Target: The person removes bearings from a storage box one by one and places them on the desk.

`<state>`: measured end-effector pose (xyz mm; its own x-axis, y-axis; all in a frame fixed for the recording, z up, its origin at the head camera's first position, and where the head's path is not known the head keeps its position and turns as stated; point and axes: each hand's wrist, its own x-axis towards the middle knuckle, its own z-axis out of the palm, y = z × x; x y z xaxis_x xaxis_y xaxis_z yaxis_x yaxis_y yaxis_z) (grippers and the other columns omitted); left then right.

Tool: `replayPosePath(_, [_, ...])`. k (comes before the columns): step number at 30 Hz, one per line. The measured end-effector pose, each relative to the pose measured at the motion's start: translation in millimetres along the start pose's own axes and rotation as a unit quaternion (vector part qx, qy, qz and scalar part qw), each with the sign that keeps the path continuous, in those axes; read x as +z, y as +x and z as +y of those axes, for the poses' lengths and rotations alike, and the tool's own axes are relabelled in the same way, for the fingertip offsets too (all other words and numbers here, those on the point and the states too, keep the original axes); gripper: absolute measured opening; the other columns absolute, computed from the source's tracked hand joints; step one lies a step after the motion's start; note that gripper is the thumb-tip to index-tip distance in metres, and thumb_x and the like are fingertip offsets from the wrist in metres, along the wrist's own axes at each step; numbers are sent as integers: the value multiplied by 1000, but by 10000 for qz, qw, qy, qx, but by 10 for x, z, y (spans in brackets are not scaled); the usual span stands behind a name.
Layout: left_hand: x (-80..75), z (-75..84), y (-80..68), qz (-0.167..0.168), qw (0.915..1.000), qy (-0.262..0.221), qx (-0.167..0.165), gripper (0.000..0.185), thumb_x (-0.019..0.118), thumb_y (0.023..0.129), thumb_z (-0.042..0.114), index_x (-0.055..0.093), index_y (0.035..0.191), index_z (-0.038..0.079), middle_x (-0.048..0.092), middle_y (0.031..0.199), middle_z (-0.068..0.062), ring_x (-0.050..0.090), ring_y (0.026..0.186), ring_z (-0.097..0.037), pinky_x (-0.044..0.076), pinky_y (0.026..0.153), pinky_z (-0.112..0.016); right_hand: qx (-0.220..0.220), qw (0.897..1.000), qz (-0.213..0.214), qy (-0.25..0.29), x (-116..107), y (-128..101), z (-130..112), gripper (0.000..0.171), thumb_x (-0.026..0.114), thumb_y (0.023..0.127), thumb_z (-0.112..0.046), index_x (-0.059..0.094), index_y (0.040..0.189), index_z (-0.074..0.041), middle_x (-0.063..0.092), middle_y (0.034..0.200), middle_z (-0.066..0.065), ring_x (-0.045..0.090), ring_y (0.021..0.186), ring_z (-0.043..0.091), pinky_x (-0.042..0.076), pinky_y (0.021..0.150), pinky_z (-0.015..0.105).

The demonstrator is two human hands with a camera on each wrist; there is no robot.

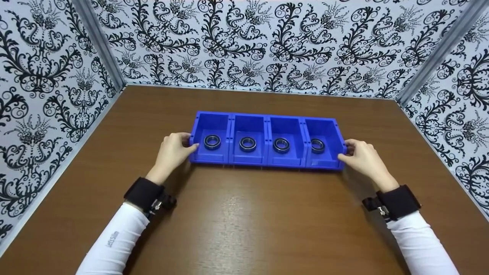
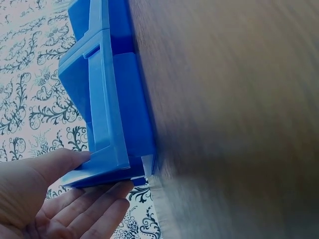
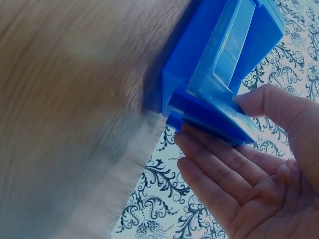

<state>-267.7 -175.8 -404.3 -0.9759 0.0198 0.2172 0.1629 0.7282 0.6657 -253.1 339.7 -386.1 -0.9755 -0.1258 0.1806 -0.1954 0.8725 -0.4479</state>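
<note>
A blue plastic tray (image 1: 267,116) with several compartments in a row stands on the brown table. Each compartment holds one dark metal bearing ring, such as the leftmost ring (image 1: 212,142) and the rightmost ring (image 1: 318,145). My left hand (image 1: 186,144) grips the tray's left end wall, thumb at the front edge and fingers along the outside. My right hand (image 1: 348,148) grips the right end wall the same way. In the left wrist view the tray (image 2: 124,99) is pinched by the left hand (image 2: 84,179). The right wrist view shows the tray (image 3: 219,64) between the right hand's (image 3: 229,144) thumb and fingers.
The wooden table (image 1: 244,221) stretches bare in front of the tray. Patterned black-and-white walls (image 1: 267,42) close it in at the back and on both sides. Black wrist straps (image 1: 143,193) sit on both white-sleeved arms.
</note>
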Motion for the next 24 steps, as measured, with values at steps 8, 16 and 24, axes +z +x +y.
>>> replayPosePath(8, [-9,8,-2,-18,10000,20,60,39,76,89,14,70,121,-8,75,115,-25,73,109,-39,56,96,-53,61,9999,-109,70,-20,-18,-23,47,73,89,-16,63,124,15,72,112,35,72,105,48,56,91,60])
replayPosePath(16, [0,0,-11,-35,10000,16,38,42,76,89,15,69,123,-9,73,119,-26,71,114,-41,54,100,-55,-47,9996,-205,-186,-89,-35,-38,51,75,90,-20,63,126,14,73,112,33,73,103,47,55,91,60])
replayPosePath(24, [-18,8,-10,-73,10000,12,14,44,76,89,15,68,124,-10,72,121,-27,70,117,-41,54,102,-54,-369,9983,76,-451,-181,-92,-133,43,78,88,-17,68,121,8,73,114,31,71,103,48,53,89,62])
